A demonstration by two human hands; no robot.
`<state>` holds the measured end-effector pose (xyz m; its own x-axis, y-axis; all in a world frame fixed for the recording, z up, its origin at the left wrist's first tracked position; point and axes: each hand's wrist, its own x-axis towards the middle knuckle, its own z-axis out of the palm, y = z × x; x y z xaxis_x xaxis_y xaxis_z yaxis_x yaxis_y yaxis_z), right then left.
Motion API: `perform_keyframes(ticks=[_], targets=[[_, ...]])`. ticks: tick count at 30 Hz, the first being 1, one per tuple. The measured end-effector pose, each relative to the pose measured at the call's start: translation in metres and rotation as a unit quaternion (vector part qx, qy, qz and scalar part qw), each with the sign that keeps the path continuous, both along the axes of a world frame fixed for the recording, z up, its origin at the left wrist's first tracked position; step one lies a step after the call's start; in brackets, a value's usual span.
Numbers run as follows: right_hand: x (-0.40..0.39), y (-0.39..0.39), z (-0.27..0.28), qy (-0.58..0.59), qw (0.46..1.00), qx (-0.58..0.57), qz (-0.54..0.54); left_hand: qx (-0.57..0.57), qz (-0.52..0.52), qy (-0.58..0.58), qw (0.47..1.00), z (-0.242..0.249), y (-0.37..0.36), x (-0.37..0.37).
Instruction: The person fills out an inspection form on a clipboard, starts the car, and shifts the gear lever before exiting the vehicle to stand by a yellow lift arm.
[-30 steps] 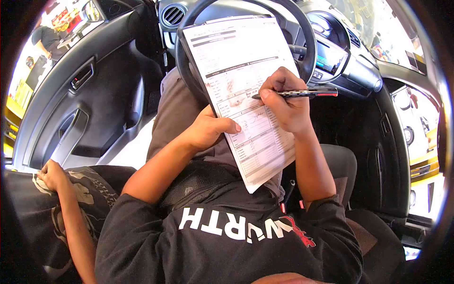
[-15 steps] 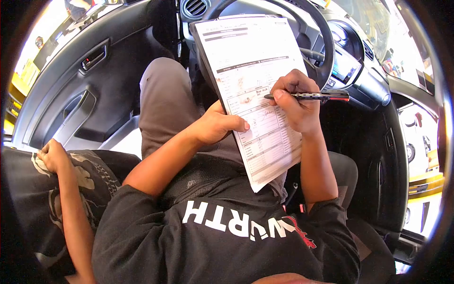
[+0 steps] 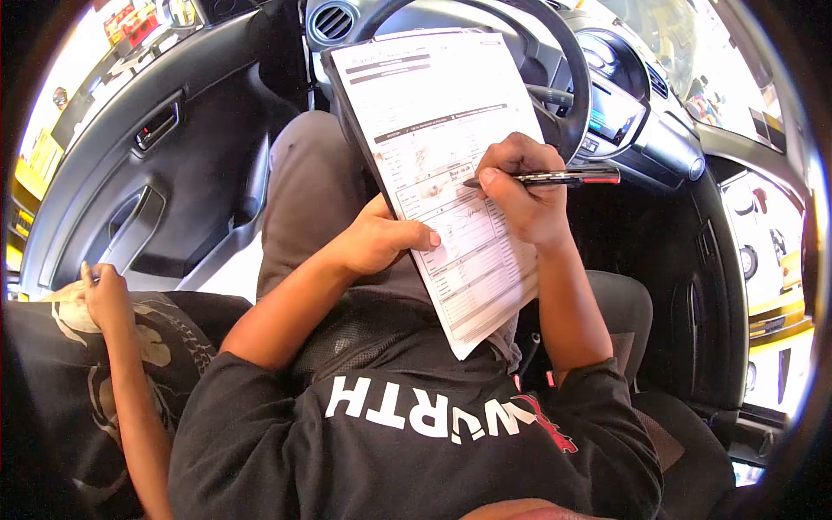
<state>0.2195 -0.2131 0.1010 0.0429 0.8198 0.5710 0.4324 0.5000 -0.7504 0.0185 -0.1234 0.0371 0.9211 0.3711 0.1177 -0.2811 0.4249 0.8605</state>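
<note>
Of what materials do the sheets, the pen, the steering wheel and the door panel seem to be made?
Sheets: thin white paper, with printed lines.
Pen: probably hard plastic, glossy black and red, with bright highlights.
Steering wheel: smooth dark rim, plastic or leather; no seam or grain settles it.
Door panel: likely moulded plastic, given its flowing curves and low sheen.

Right of the round black steering wheel (image 3: 581, 95), we see glare whitening the view through the curved clear windshield (image 3: 672, 52). Overlapping the wheel, the rectangular white printed paper (image 3: 433, 91) washes out toward its top. Fisheye distortion bends the edges into black corners.
</note>
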Motion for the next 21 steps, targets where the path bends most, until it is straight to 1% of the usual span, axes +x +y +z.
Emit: perform_keyframes(ticks=[6, 9, 12, 15, 18, 21], targets=[[-0.0017, -0.0022, -0.0026, -0.007, 0.999, 0.021, -0.036, 0.004, -0.010, 0.008, 1.000, 0.0009, 0.0005, 0.0021], [-0.0021, -0.0063, 0.0021, -0.096, 0.995, -0.008, -0.033, 0.009, -0.022, 0.004, 1.000, 0.0023, 0.0013, 0.0022], [-0.0023, -0.0012, -0.0017, -0.061, 0.997, 0.031, -0.031, 0.015, -0.024, 0.001, 1.000, 0.0006, 0.0026, 0.0024], [-0.0042, -0.0025, -0.0004, -0.039, 0.998, 0.023, -0.039, 0.013, -0.023, 0.005, 1.000, 0.0013, 0.0020, 0.0016], [-0.0008, -0.0001, -0.0038, -0.060, 0.997, 0.027, -0.033, 0.012, -0.018, -0.001, 1.000, 0.0010, 0.0006, 0.0025], [0.0000, -0.0002, -0.0033, -0.030, 0.999, 0.007, -0.032, 0.013, -0.021, 0.012, 1.000, 0.0031, 0.0006, 0.0009]])
